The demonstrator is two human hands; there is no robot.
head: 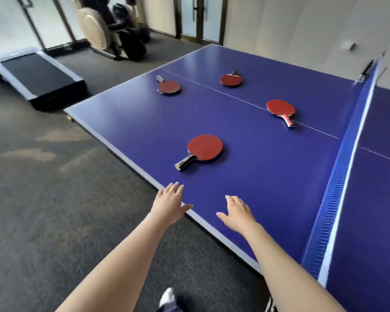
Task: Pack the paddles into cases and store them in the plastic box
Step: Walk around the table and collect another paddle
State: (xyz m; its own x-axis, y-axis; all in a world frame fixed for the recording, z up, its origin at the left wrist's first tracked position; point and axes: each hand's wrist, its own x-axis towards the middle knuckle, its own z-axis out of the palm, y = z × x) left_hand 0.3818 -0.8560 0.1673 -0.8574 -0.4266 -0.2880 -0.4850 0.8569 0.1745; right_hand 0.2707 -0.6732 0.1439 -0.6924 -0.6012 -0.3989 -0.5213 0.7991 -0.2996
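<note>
Four red-rubbered table tennis paddles lie scattered, well apart, across the near half of the blue table tennis table (268,176), each flat with a red face up, as if set down where play ended. The nearest paddle (204,147) rests by the side edge with its black handle angled back toward you, the easiest first pick by that reckoning. A second paddle (280,108), red-handled, sits on the white centre line near the blue net (338,176); a third paddle (169,87) and a fourth paddle (230,79) lie toward the far end. Your left hand (170,204) reaches over the table's edge with fingers spread and straight, holding nothing; your right hand (236,213) hovers just above the blue surface, likewise open-fingered and empty. Both fall short of the nearest paddle, so no pickup has begun. No cases and no plastic box show in this view, so you will likely have to find them before any packing. Beyond the table stand a black treadmill (38,77) on the grey carpet and a beige-and-black massage chair (108,30) by the windows. No brand, label or writing is legible on the paddles or table; the picture is too blurred to tell.
</note>
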